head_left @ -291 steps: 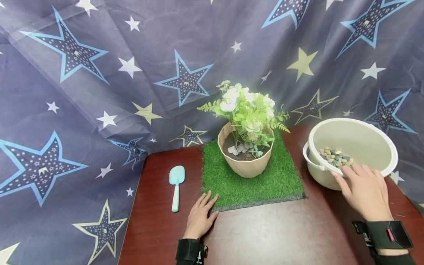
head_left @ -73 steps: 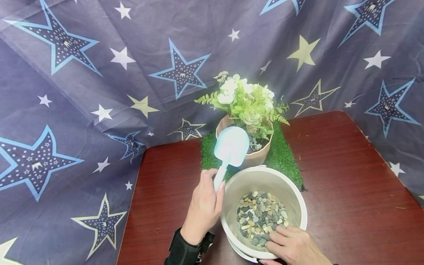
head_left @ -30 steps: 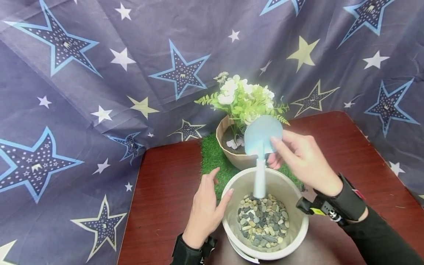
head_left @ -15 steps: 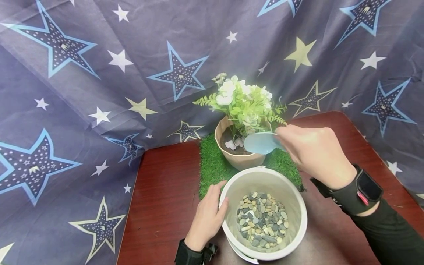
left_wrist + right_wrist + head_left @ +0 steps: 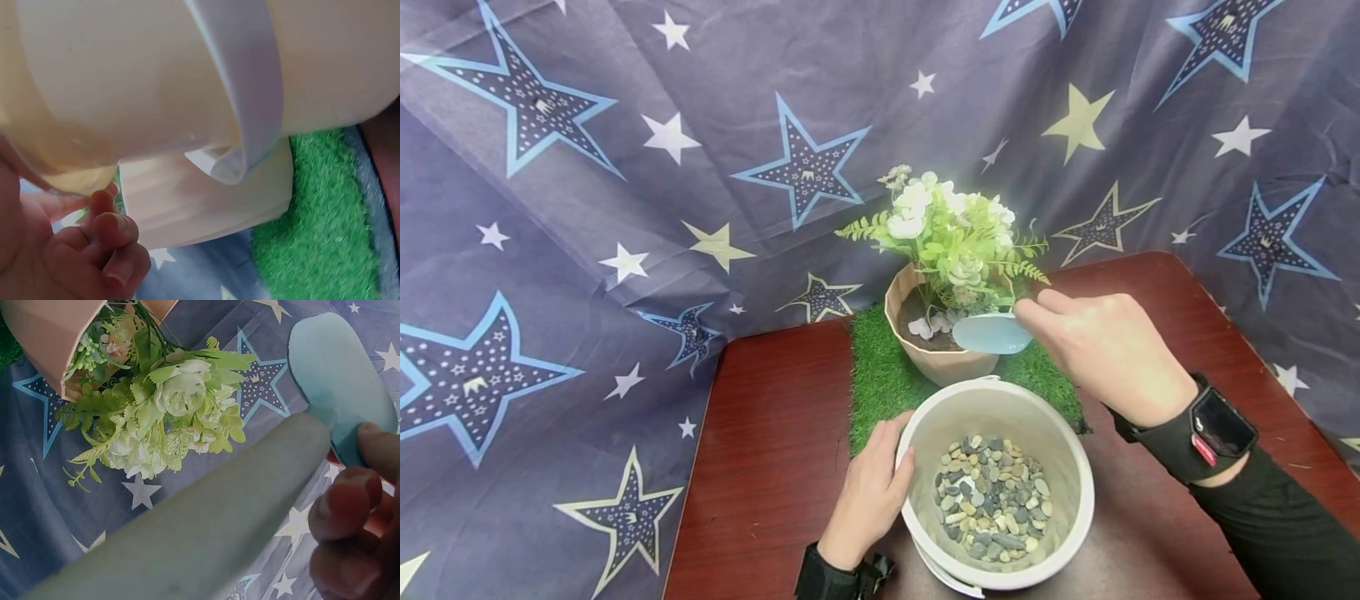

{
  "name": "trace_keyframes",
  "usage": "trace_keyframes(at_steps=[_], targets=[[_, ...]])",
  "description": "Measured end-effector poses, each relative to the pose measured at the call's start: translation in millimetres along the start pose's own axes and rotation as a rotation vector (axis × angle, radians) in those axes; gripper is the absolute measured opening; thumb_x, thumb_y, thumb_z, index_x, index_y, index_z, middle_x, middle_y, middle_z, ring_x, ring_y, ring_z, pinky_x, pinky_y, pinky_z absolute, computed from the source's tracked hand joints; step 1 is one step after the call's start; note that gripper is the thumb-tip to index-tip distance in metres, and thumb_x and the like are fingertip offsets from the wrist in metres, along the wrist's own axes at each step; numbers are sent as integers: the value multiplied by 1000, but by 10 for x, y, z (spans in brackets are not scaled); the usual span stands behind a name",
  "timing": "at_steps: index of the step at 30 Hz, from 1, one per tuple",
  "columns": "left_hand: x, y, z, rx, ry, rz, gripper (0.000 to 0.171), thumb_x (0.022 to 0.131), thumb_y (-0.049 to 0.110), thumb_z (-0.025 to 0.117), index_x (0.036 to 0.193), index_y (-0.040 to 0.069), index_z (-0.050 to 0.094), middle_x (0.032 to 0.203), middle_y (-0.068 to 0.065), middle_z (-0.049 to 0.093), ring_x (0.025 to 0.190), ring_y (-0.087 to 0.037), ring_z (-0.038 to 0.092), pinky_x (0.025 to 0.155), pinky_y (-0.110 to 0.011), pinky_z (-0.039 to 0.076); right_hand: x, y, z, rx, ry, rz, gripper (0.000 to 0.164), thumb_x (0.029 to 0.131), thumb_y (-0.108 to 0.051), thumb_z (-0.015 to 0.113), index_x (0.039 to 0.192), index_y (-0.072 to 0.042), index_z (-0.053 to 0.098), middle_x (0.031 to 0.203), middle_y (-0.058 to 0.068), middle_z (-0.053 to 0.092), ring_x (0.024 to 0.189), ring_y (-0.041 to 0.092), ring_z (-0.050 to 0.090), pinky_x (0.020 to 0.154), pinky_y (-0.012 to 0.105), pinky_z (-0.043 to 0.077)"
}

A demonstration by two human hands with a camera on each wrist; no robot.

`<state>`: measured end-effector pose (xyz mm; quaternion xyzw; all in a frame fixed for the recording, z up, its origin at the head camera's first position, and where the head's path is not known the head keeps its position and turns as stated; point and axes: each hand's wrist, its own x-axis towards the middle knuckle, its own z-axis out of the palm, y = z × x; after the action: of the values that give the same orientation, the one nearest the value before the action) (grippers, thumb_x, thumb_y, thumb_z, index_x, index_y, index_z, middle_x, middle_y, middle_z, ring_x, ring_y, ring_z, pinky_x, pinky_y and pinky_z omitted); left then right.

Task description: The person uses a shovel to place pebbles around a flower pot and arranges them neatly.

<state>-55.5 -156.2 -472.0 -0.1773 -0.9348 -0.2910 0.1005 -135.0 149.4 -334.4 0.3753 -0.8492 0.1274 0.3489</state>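
My right hand holds a light-blue garden trowel by its blade, in front of the flowerpot. In the right wrist view the thumb presses the base of the blade, and the handle points back toward the camera. My left hand grips the left rim of a cream bucket, thumb at the rim and fingers outside. Grey and tan pebbles cover the bucket's bottom. The left wrist view shows curled fingers beside the bucket's rim, near its lowered handle.
The pot holds white flowers and green leaves over dark soil, and stands on a square of artificial grass. Beneath lies a reddish-brown table. A star-patterned cloth hangs close behind the table's back edge.
The bucket came from the right to the front middle. The left hand lifted the trowel, the right hand took it and turned it, and the left hand moved onto the bucket's rim.
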Motion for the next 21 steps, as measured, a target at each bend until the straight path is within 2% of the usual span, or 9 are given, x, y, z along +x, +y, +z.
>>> trace_keyframes(at_steps=[3, 6, 10, 13, 17, 21], targets=[[41, -6, -52, 61, 19, 20, 46, 102, 27, 60, 146, 12, 56, 104, -3, 62, 84, -13, 58, 75, -35, 54, 2, -6, 11, 15, 6, -5, 17, 91, 2, 60, 84, -12, 53, 68, -2, 37, 55, 11, 20, 46, 27, 17], [159, 14, -161, 89, 63, 43, 50, 103, 33, 60, 149, 13, 54, 97, -1, 58, 77, -11, 51, 71, -32, 49, 8, -18, 19, 22, -1, -7, 18, 91, 3, 60, 84, -12, 53, 68, -2, 37, 54, 10, 20, 47, 27, 17], [441, 124, -359, 59, 124, 101, 50, 104, 32, 59, 150, 13, 52, 96, 2, 57, 76, -11, 51, 70, -31, 48, 0, -33, 22, 27, -20, -15, 20, 89, 4, 63, 83, -13, 53, 68, -3, 38, 53, 9, 21, 47, 26, 17], [668, 252, -473, 37, 131, 157, 46, 105, 33, 58, 146, 13, 55, 93, 4, 59, 70, -8, 47, 65, -27, 43, -12, -58, 23, 32, -34, -31, 20, 87, 4, 67, 86, -13, 56, 70, -2, 41, 52, 9, 26, 45, 25, 20], [894, 394, -527, 45, 110, 238, 39, 105, 42, 56, 131, 13, 62, 83, 6, 58, 63, -6, 45, 60, -24, 39, 3, -122, 28, 40, -44, -59, 20, 87, 4, 68, 90, -13, 58, 71, -2, 45, 50, 10, 31, 44, 25, 23], [988, 470, -510, 97, 139, 326, 42, 106, 54, 44, 105, 16, 62, 70, 9, 51, 58, -5, 46, 55, -23, 35, 27, -182, 33, 52, -59, -83, 19, 87, 2, 70, 91, -13, 59, 72, -2, 49, 49, 10, 33, 44, 25, 25]])
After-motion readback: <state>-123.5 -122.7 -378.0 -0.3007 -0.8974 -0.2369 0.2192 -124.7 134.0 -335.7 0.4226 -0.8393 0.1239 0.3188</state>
